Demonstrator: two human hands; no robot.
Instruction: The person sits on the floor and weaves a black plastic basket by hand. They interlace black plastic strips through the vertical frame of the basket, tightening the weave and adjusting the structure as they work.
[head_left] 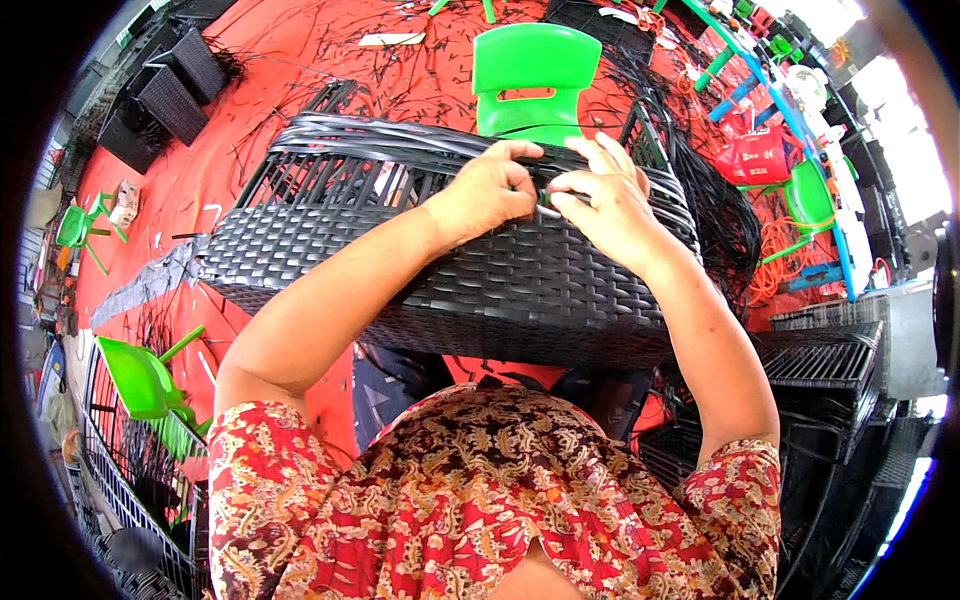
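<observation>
A partly woven black wicker panel point(540, 285) lies across in front of me. Its near part is tightly woven, while bare slats and loose black strips point(370, 135) run along its far side. At the edge of the finished weave, my left hand point(488, 195) is closed with curled fingers on a black weaving strip. Close beside it, my right hand point(605, 210) pinches the strip between thumb and forefinger, its other fingers bent over the slats. A short piece of strip shows between the hands; my fingers hide the rest.
A green plastic chair point(537, 75) stands just beyond the panel. Black strips litter the red floor point(310, 50). Woven black pieces point(180, 95) stand far left, a tipped green chair point(135, 380) near left. Right are a red bag point(755, 158), a blue frame point(800, 140) and black wicker frames point(815, 360).
</observation>
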